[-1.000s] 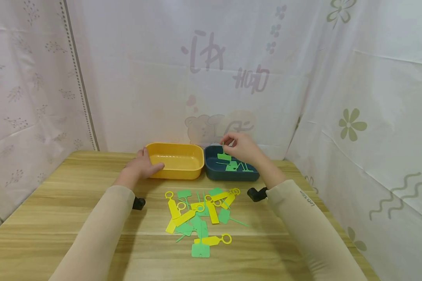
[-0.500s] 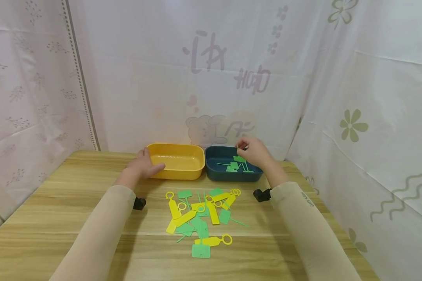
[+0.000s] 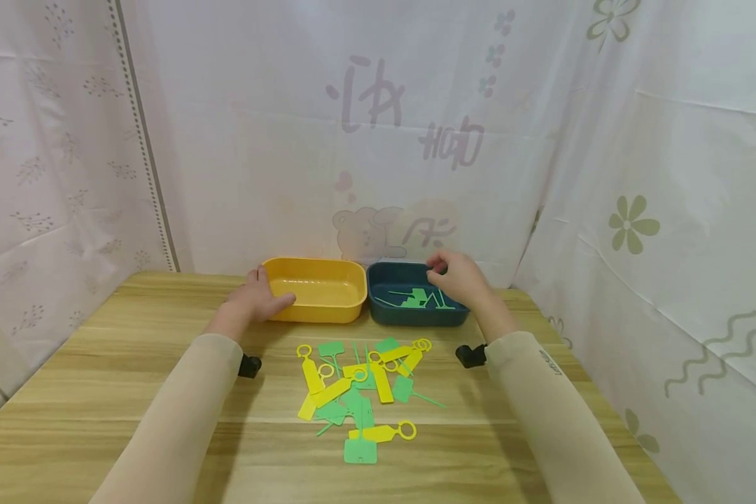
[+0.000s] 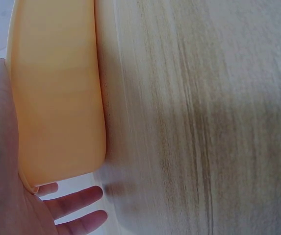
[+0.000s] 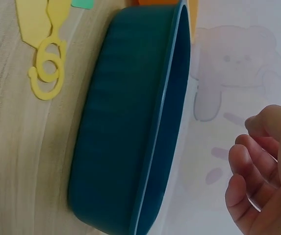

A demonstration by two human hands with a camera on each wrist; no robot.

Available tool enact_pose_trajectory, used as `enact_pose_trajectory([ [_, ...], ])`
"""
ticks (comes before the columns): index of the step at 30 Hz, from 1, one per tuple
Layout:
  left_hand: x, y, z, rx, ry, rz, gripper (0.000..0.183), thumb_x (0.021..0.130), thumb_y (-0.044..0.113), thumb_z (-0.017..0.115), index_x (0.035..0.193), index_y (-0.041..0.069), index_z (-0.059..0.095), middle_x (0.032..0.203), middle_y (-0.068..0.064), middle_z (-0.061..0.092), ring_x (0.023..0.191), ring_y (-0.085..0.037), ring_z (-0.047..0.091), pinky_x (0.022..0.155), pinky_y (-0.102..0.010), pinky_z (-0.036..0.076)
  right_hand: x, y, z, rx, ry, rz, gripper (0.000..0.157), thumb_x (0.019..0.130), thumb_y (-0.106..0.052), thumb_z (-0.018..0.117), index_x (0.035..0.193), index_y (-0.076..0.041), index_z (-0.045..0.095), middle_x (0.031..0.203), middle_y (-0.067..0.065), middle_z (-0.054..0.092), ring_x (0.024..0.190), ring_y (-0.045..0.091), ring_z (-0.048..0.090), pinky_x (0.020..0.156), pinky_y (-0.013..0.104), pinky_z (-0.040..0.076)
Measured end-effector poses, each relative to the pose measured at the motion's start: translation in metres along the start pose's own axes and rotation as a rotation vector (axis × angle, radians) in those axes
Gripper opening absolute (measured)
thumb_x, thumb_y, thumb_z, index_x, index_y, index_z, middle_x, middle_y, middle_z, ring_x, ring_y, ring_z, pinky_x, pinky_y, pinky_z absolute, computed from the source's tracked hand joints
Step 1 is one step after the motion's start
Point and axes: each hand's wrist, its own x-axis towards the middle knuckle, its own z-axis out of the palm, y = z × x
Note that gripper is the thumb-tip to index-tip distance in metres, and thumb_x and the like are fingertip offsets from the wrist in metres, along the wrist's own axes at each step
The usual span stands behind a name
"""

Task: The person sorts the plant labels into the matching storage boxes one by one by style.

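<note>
My left hand (image 3: 255,297) rests at the left end of the yellow bin (image 3: 318,315). Its thumb lies along the front rim, and in the left wrist view the straight fingers (image 4: 76,200) extend past the bin's end. Over the right part of the dark blue bin (image 3: 416,316) hovers my right hand (image 3: 458,276), fingers loosely bent. The right wrist view shows those fingers (image 5: 245,161) with nothing between them. Several green tags (image 3: 414,299) with thin stems lie in the blue bin. No tags show inside the yellow one.
In front of the bins, yellow tags with ring ends (image 3: 381,381) and green tags (image 3: 360,451) lie in a loose, overlapping pile on the wooden table (image 3: 277,462). A printed curtain (image 3: 258,140) hangs right behind the bins. The two bins stand side by side.
My right hand has moved right over the blue bin and let go of a green tag, which now lies among the others inside. My left hand has stayed at the yellow bin.
</note>
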Motion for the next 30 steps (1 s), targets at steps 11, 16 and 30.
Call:
enact_pose_trajectory([
  [11,-0.001,-0.001,0.001,-0.019,0.005,-0.009,0.119,0.103,0.071,0.045,0.169,-0.014,-0.007,0.178,-0.039,0.002,0.149,-0.065,0.043,0.125,-0.073,0.035,-0.010,0.000,0.009,0.000,-0.040,-0.024,0.031,0.109,-0.027,0.067,0.135,-0.011,0.070,0.128,0.013,0.076,0.113,0.033,0.070,0.099,0.051,0.059],
  [16,-0.001,-0.002,0.001,-0.004,0.004,-0.012,0.122,0.103,0.075,0.044,0.169,-0.014,-0.008,0.179,-0.038,0.001,0.150,-0.065,0.042,0.125,-0.074,0.034,-0.014,0.000,0.014,0.002,-0.046,-0.072,0.027,0.108,-0.025,0.067,0.131,-0.011,0.072,0.123,0.011,0.077,0.104,0.029,0.072,0.093,0.048,0.060],
  [30,0.001,0.000,0.004,0.032,0.012,-0.020,0.132,0.099,0.088,0.039,0.169,-0.014,-0.008,0.180,-0.036,-0.001,0.151,-0.066,0.039,0.122,-0.077,0.036,-0.031,-0.014,0.032,-0.031,-0.119,-0.117,0.023,0.107,-0.028,0.068,0.126,-0.018,0.074,0.119,0.004,0.077,0.093,0.020,0.067,0.085,0.040,0.059],
])
